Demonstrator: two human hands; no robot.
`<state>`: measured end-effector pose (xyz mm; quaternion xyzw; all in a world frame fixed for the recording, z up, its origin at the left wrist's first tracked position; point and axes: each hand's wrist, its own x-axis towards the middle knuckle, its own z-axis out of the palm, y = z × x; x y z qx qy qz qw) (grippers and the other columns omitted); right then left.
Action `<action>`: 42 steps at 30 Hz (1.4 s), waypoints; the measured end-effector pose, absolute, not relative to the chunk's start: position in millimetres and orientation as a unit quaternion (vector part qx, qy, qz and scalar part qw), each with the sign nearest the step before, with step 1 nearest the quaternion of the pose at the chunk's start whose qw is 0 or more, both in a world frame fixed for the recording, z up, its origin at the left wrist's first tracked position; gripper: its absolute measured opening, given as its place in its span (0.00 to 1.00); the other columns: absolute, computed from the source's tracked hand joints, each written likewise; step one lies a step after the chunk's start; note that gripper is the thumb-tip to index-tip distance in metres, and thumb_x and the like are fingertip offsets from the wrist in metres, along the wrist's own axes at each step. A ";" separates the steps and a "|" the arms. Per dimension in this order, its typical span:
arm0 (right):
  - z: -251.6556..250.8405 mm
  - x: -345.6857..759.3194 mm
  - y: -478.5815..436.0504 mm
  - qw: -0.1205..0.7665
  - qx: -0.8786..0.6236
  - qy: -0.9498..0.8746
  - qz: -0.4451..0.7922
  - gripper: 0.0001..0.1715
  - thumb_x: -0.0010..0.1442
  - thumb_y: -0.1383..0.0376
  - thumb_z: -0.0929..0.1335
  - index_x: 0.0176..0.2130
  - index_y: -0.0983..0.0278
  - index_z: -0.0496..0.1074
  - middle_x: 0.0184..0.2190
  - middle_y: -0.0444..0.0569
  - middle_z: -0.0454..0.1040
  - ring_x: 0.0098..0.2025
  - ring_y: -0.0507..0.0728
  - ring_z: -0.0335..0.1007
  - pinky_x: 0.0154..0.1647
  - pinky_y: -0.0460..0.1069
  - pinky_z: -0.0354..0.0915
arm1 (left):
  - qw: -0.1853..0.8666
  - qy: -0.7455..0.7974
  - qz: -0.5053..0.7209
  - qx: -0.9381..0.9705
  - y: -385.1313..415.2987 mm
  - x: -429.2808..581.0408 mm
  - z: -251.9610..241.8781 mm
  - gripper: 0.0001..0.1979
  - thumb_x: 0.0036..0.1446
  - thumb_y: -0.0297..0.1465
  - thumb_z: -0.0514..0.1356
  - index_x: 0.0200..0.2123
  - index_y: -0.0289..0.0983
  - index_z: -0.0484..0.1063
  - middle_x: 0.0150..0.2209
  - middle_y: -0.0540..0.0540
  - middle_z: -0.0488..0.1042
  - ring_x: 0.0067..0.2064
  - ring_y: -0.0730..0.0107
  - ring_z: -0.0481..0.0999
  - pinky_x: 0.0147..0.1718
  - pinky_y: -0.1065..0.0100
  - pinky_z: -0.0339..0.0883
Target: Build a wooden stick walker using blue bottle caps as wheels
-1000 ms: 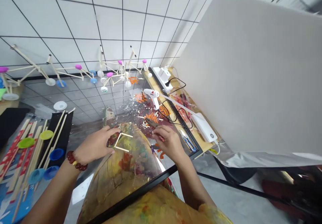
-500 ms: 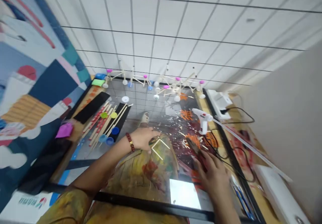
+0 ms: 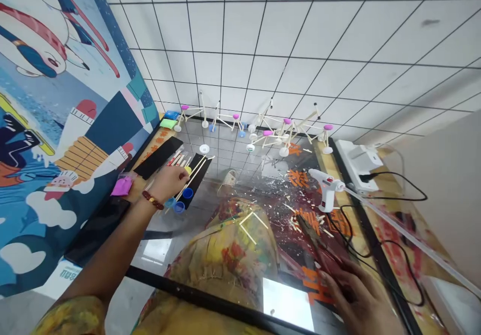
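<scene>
Pliers point(image 3: 314, 240) in right hand point(image 3: 356, 295)

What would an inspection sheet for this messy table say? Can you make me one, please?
Surface: shiny, dark-edged tabletop.
Job's things: three short sticks in an open-sided shape; pliers; white glue gun; stick models along the far edge.
Clutter: pale scraps around the pliers' tip; blue caps near the left hand.
Hands: left hand over long sticks, grip unclear; right hand at the pliers' handles, grip unclear.
Cables: black cables looped on the right; one plugged into the white power strip.
Surroundings: tiled wall behind, cartoon mural on the left; other people, nothing seen.
</scene>
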<state>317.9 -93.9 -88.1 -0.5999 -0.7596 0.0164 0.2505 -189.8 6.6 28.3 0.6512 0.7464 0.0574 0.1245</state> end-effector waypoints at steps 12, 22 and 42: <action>-14.8 312.5 -66.2 0.115 -0.604 -0.759 0.214 0.14 0.57 0.57 0.67 0.24 0.61 0.70 0.42 0.55 0.72 0.44 0.61 0.73 0.43 0.54 0.70 | 0.085 0.742 -0.115 0.655 53.3 -157.8 11.6 0.18 0.58 0.32 0.50 0.38 0.28 0.77 0.41 0.25 0.78 0.45 0.45 0.78 0.40 0.57 0.67; 2.8 300.1 -70.3 0.273 -0.638 -0.586 0.418 0.14 0.51 0.57 0.71 0.23 0.62 0.67 0.29 0.46 0.67 0.33 0.56 0.65 0.34 0.51 0.65 | 0.033 0.721 -0.119 0.682 37.7 -139.0 40.5 0.16 0.61 0.37 0.49 0.38 0.35 0.73 0.34 0.37 0.78 0.37 0.54 0.77 0.30 0.66 0.59; 4.5 228.8 -131.0 0.283 -0.436 -0.434 0.736 0.25 0.50 0.45 0.74 0.40 0.59 0.81 0.53 0.54 0.73 0.66 0.69 0.55 0.64 0.63 0.53 | 0.792 0.457 0.285 0.288 -62.7 -35.0 21.6 0.15 0.54 0.40 0.66 0.39 0.37 0.69 0.27 0.57 0.62 0.18 0.88 0.54 0.16 0.78 0.41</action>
